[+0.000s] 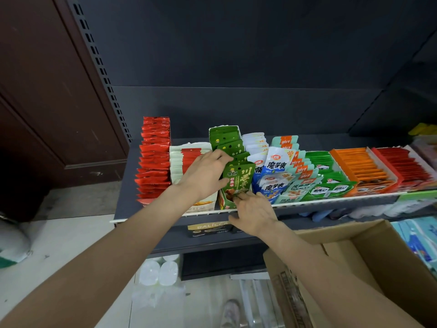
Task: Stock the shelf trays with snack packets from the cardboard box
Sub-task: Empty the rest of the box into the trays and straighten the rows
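The left hand (205, 172) curls round the upper left edge of a green packet (238, 179), thumb and fingers clamped on it. The right hand (254, 213) pinches the packet's bottom edge at its own 11 o'clock, fingertips pressed against the foil. The packet sits at the front of the green tray (224, 136) on the shelf (125, 185), just left of the blue-and-white packets (274, 166) at 3 o'clock. The cardboard box (369, 254) stands open below, at 5 o'clock from the hands.

The packet stands nearly upright, its long axis running from 6 to 12 o'clock with a slight lean toward 1; its printed face looks toward the camera and its hang-hole end points up.

Risks, as I judge them: the tray looks tight, so pushing the packet down could buckle it or crumple the row behind. A hard shove might slide the whole tray back or tip it toward the white-and-red packets (186, 159) at 9 o'clock. If the right hand lets go early, the front packet may flop forward over the shelf lip.
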Demonstrator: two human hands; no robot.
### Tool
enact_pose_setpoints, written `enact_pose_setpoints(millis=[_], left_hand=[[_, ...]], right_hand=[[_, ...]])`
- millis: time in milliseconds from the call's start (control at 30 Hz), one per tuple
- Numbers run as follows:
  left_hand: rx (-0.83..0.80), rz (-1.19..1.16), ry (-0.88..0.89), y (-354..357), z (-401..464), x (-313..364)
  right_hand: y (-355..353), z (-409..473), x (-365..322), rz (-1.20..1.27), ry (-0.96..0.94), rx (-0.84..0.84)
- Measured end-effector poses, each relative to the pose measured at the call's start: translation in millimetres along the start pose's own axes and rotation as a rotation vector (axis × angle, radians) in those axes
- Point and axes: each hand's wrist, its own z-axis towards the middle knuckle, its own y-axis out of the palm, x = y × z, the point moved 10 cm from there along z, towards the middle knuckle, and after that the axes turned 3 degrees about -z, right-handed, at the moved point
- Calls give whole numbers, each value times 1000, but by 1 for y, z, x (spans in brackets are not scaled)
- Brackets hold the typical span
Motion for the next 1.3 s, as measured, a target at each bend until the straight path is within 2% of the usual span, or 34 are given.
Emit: enact_pose_setpoints(millis=[167, 233, 267, 367, 400, 467, 567, 633, 800, 1000, 1133, 1200, 1300], left_hand=[[84, -63, -23, -10, -1, -3], [137, -86, -69, -19, 5, -11], [131, -79, -90, -20, 9, -15], [-33, 10, -128, -4, 28, -23], [-97, 30, -144, 3, 33, -25], [-159, 40, -153, 10, 37, -25], [-199, 89, -13, 11, 23, 1], [-226, 60, 39, 14, 7, 14], [27, -44, -64, -20, 26, -15], [-149, 97, -176, -2, 67, -39], [-109, 126, -70, -5, 58, -22], [-141, 56, -7, -3, 48, -17], [-149, 10, -12, -12, 49, -29]], right_hand=[[-7, -2, 1, 36, 5, -98], [-36, -5, 8, 85, 29, 57], [-58, -10, 12, 109, 35, 210], [-101, -22, 29, 137, 69, 525], [-104, -18, 35, 146, 76, 537], [-98, -3, 42, 124, 83, 411], [-78, 15, 48, -1, 70, 146], [-70, 20, 52, -34, 73, 56], [-79, 21, 51, -70, 39, 107], [-76, 31, 46, -140, 23, 65], [-79, 35, 44, -165, 14, 81], [-81, 36, 45, -194, 38, 93], [-84, 35, 50, -238, 117, 67]])
